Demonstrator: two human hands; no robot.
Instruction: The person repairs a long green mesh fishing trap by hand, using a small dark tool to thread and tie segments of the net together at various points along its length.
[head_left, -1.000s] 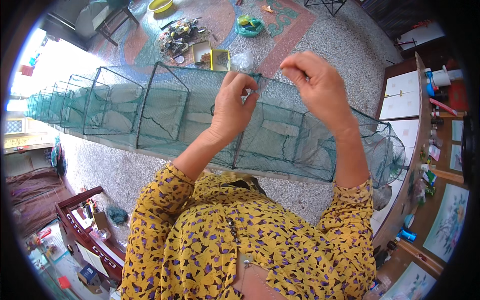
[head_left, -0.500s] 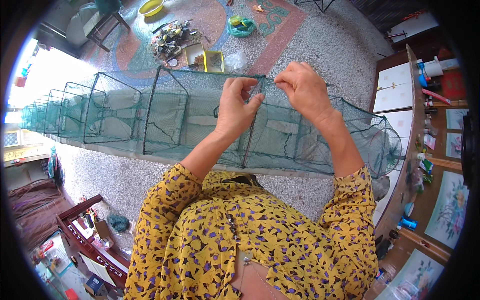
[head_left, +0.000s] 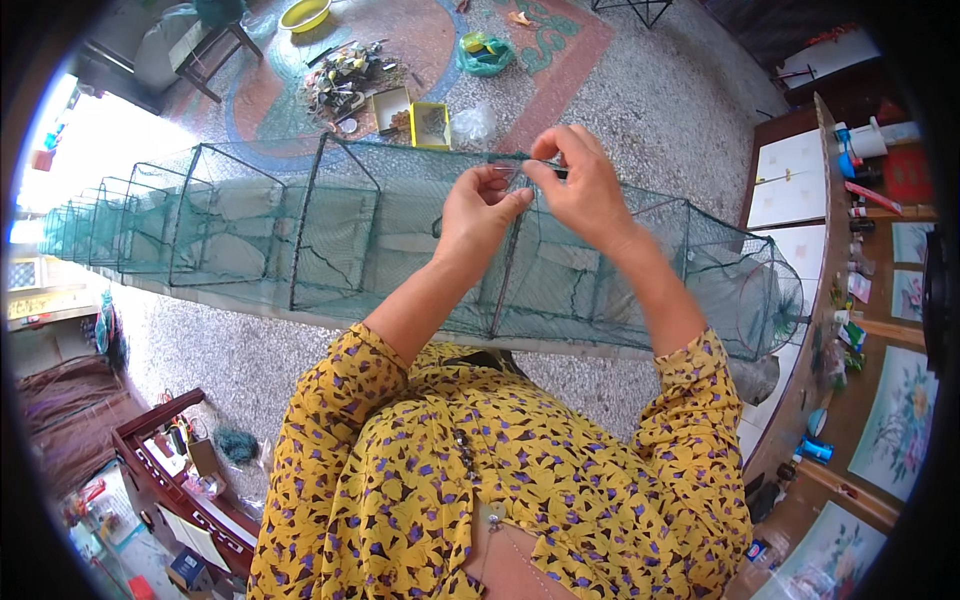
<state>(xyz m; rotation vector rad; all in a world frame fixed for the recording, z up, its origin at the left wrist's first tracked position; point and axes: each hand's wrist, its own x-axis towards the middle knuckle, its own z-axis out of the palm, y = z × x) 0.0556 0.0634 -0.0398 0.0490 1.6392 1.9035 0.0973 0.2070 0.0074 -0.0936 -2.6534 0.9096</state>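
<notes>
A long green mesh net trap (head_left: 410,270) on square dark frames stretches across in front of me. My left hand (head_left: 470,215) is closed in a pinch on the net at the top of one dark frame (head_left: 506,268). Close beside it, my right hand (head_left: 588,195) has thumb and index finger pinched on a thin needle-like tool (head_left: 507,167). Its pale, narrow end points toward my left fingers, and a dark end shows behind the right fingers. My fingers partly hide the tool and the frame's top edge.
Beyond the net, the speckled floor holds a yellow box (head_left: 430,126), a clear plastic bag (head_left: 473,125), a heap of small parts (head_left: 345,82), a green bag (head_left: 485,55) and a yellow basin (head_left: 304,14). Cluttered shelves (head_left: 870,320) stand at right, a dark red wooden cabinet (head_left: 165,440) at lower left.
My right hand has moved left, up against my left hand, carrying the needle-like tool. The left hand keeps its place at the frame's top, shifted slightly.
</notes>
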